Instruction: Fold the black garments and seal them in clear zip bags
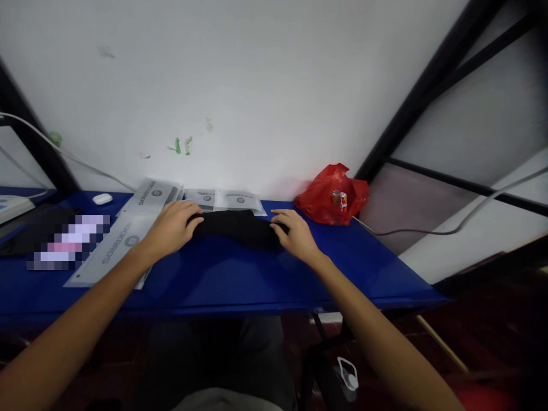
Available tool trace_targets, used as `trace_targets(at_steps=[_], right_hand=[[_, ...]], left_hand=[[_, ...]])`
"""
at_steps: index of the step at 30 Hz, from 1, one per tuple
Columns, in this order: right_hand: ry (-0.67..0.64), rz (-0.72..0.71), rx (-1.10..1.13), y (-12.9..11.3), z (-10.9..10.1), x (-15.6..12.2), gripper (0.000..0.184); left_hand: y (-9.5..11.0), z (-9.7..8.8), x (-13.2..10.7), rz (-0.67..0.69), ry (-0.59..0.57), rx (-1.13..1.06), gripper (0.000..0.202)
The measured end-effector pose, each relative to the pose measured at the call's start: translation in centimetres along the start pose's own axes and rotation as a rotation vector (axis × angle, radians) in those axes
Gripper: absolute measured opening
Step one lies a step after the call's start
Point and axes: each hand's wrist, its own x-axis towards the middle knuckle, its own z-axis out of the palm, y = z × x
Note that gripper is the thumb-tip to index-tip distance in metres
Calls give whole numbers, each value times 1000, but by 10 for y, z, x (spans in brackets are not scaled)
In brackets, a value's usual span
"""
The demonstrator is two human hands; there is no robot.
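Observation:
A piece of black fabric, its exact kind unclear, stretches sideways over the blue table. My left hand grips its left end between thumb and fingers. At the other end, my right hand pinches the fabric the same way. Frosted plastic bags printed ROCKBROS lie beside and partly beneath my left forearm. Behind the fabric, more of these printed bags rest against the wall.
On the right stands a crumpled red plastic bag with a shiny wrapper or can at it. A small white case lies at the back left, near a blurred-out object. A cable hangs off the right side.

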Motion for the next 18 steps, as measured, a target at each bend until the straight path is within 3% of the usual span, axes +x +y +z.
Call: trace_targets(at_steps=[2,4,7,10,13,16,18], right_hand=[[-78,-86,32,-12,-18,-15,8],[-137,-97,56,-24,-30,-28,13],[-112,-37,71,-38,-34,-36,18],[-112,9,63,-45,-23,-32,15],[-216,26,49,-46,-6,-20,35],[-320,57,59,-43,15,-4,51],[-361,54,72,-41,26,7,41]], left_hand=[[8,-14,-16,42,-77,-112,26],[14,-20,-31,-41,-213,-202,31],[20,-12,-45,-148,-308,-193,40],[26,6,-49,-132,-362,-119,52],[33,21,-50,-77,-442,-79,54],[36,29,-49,-37,-450,-52,53],[36,31,-49,-19,-437,-46,53]])
